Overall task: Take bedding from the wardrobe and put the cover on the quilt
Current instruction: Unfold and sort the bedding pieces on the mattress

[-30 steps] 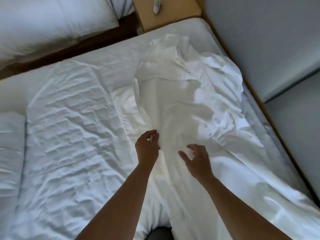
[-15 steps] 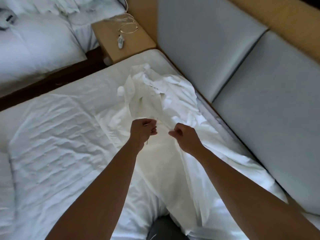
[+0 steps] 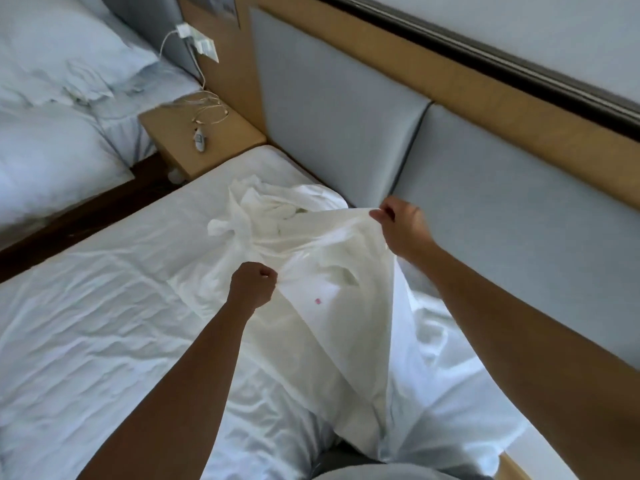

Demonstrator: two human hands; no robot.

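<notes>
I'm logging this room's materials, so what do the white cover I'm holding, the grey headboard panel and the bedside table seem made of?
The cover, gripped by left hand and right hand: thin woven fabric, maybe cotton; matte, creased, light shows through. The headboard panel: smooth grey padded upholstery, possibly faux leather; soft rounded edges. The bedside table: pale wood look, matte, perhaps laminate.

Grips a bunched fold of the white cover (image 3: 332, 268) in the left hand (image 3: 252, 284), fist closed. Pinches the cover's edge with the right hand (image 3: 401, 225), raised close to the grey headboard (image 3: 329, 133). Holds the cloth taut between both, lifted off the bed. Noted on the cover: small pink mark (image 3: 317, 301). Lying flat to the left: wrinkled quilt (image 3: 104, 323). Beyond: wooden nightstand (image 3: 235, 140) with white cable (image 3: 207, 114), second bed (image 3: 52, 161).
</notes>
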